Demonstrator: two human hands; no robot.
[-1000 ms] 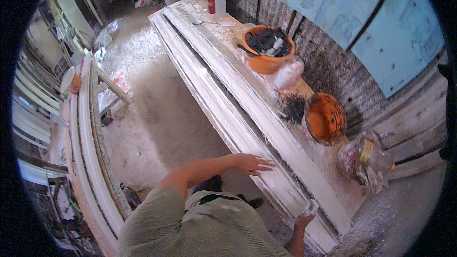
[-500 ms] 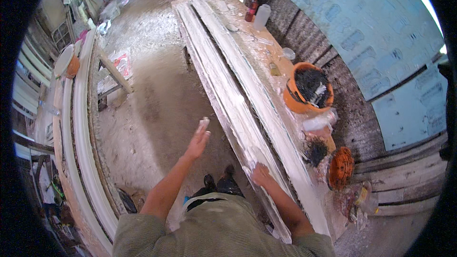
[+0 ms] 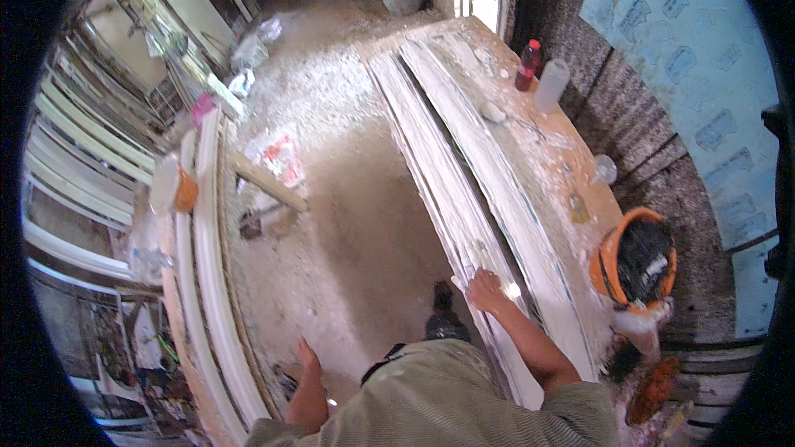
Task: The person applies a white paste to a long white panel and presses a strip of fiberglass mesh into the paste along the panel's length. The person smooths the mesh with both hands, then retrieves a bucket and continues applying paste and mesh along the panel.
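Note:
My right hand (image 3: pixel 487 290) is closed at the left edge of a long white plaster strip (image 3: pixel 451 186). A small pale piece shows at its fingertips, coated in the same white; its kind I cannot make out. A second white strip (image 3: pixel 476 136) runs alongside, parted from the first by a dark gap. Both lie lengthwise on the worktable (image 3: pixel 542 149). Away from the table, my left hand (image 3: pixel 309 368) hangs low on the left, seen edge-on, its fingers seeming stretched and holding nothing.
An orange bucket (image 3: pixel 609 261) with dark contents stands at the table's right edge. Farther back are a red-capped bottle (image 3: pixel 527 66) and a translucent bottle (image 3: pixel 551 87). On the left, a bench (image 3: pixel 178 281) bears white mouldings (image 3: pixel 219 281) and an orange tub (image 3: pixel 184 192).
My right hand has moved forward along the white strip. My left hand has dropped back toward my side. The view has shifted, showing more of the room's far end.

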